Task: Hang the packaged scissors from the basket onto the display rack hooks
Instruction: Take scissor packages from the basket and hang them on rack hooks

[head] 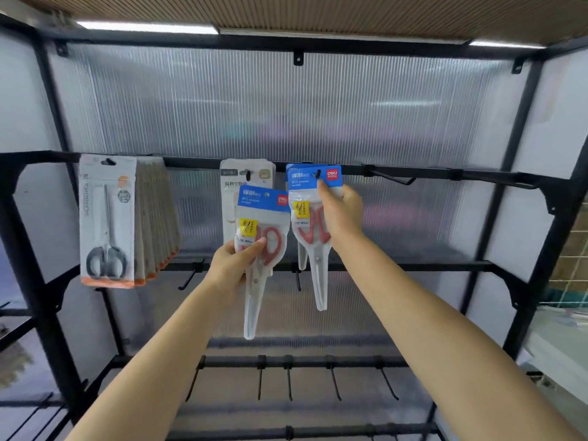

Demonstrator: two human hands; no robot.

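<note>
Threading a blue-carded, red-handled scissors pack (313,198) onto the black rack hook (317,174), my right hand (342,211) pinched it; my left hand (234,259) gripped another pack (262,224), probably next.

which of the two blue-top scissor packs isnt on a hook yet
The pack in the left hand: its blue header sits below the rail, off any hook. The right hand's pack already has its hole over a hook.

We see blue header cards and yellow stickers on the red-handled scissors packs (262,237), black handles in the grey, orange-edged packs (106,222), a black rack (525,179), and a ribbed translucent white back panel (286,109).
</note>
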